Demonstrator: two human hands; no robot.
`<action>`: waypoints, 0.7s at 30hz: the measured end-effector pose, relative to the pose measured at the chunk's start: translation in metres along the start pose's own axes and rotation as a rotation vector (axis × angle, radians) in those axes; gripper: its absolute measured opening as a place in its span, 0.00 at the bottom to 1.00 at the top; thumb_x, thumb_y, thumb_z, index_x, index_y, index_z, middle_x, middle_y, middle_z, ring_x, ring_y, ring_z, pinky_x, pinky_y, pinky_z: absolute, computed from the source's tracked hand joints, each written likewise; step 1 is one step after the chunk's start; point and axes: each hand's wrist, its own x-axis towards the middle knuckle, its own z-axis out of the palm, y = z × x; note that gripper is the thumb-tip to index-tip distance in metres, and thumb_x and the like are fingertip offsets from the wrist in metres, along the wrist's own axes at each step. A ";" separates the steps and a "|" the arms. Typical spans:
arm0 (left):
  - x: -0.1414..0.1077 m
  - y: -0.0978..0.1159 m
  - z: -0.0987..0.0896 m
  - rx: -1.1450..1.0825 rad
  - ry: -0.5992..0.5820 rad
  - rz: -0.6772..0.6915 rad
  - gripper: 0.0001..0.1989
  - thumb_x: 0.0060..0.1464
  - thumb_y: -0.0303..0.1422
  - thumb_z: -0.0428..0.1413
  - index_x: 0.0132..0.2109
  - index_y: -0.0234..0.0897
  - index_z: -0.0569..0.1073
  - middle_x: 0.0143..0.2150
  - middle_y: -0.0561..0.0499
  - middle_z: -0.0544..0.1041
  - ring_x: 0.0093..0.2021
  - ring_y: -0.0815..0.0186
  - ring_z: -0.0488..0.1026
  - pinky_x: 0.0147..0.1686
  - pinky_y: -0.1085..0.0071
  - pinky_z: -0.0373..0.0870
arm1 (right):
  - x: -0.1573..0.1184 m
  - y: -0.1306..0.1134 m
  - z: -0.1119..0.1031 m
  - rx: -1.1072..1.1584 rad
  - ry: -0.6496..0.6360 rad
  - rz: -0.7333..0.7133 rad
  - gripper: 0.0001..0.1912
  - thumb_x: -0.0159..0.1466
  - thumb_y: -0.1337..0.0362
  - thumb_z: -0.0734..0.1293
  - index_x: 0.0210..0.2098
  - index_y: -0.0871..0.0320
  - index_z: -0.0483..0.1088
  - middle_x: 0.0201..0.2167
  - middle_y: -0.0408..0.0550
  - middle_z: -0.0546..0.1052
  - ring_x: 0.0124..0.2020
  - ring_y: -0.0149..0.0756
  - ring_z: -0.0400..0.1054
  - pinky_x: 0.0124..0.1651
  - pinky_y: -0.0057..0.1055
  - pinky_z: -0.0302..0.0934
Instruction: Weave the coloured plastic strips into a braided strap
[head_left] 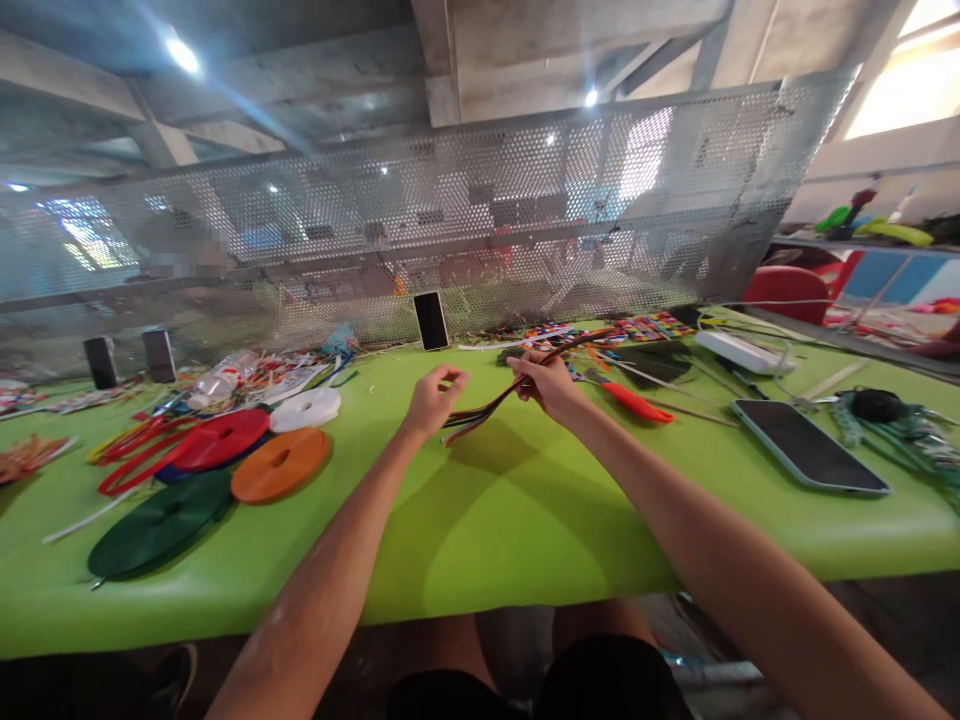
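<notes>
On the green table (517, 560) we find, left of centre, flat coils in red (229, 438), orange (280, 465), dark green (165, 525) and white (305, 410); a dark-screened phone (430, 321) stands upright at upper centre, and a second phone (810, 445) lies flat at right. A red-handled tool (637, 403) lies just right of the right hand (551, 385). That hand's grip closes on a strand bundle (581, 342) at frame centre, whose long axis slants from lower left to upper right, its lower-left ends fanning beside the left hand (435, 400); we cannot tell whether this curled grip holds any. We note slender, pliant, dark and reddish-brown strands, smooth-sheened table covering, and a perforated metal panel (450, 220) behind.
</notes>
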 end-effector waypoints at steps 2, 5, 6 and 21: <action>-0.009 0.005 0.009 0.133 -0.267 0.115 0.15 0.50 0.43 0.61 0.39 0.35 0.74 0.38 0.47 0.78 0.38 0.64 0.75 0.38 0.70 0.70 | 0.000 0.000 0.001 0.011 -0.031 -0.010 0.21 0.49 0.56 0.76 0.20 0.57 0.59 0.16 0.37 0.65 0.13 0.24 0.60 0.13 0.22 0.55; -0.019 0.005 0.020 0.215 -0.526 0.073 0.17 0.54 0.45 0.58 0.39 0.35 0.71 0.32 0.50 0.76 0.27 0.68 0.72 0.28 0.72 0.67 | -0.001 -0.001 0.001 0.022 -0.068 -0.016 0.23 0.48 0.53 0.77 0.21 0.57 0.60 0.17 0.37 0.66 0.14 0.23 0.60 0.14 0.23 0.57; -0.021 0.004 0.022 0.213 -0.579 0.015 0.17 0.55 0.46 0.56 0.37 0.35 0.69 0.29 0.51 0.75 0.23 0.70 0.69 0.24 0.73 0.64 | -0.001 -0.002 0.001 0.023 -0.083 -0.017 0.23 0.48 0.53 0.77 0.21 0.57 0.60 0.18 0.37 0.66 0.15 0.23 0.60 0.14 0.23 0.57; -0.022 0.010 0.009 -0.149 -0.803 -0.349 0.20 0.55 0.51 0.56 0.36 0.36 0.67 0.22 0.58 0.64 0.13 0.79 0.52 0.13 0.78 0.45 | -0.002 -0.014 0.001 -0.233 -0.210 -0.141 0.23 0.51 0.48 0.75 0.20 0.56 0.61 0.15 0.37 0.63 0.14 0.25 0.57 0.14 0.25 0.51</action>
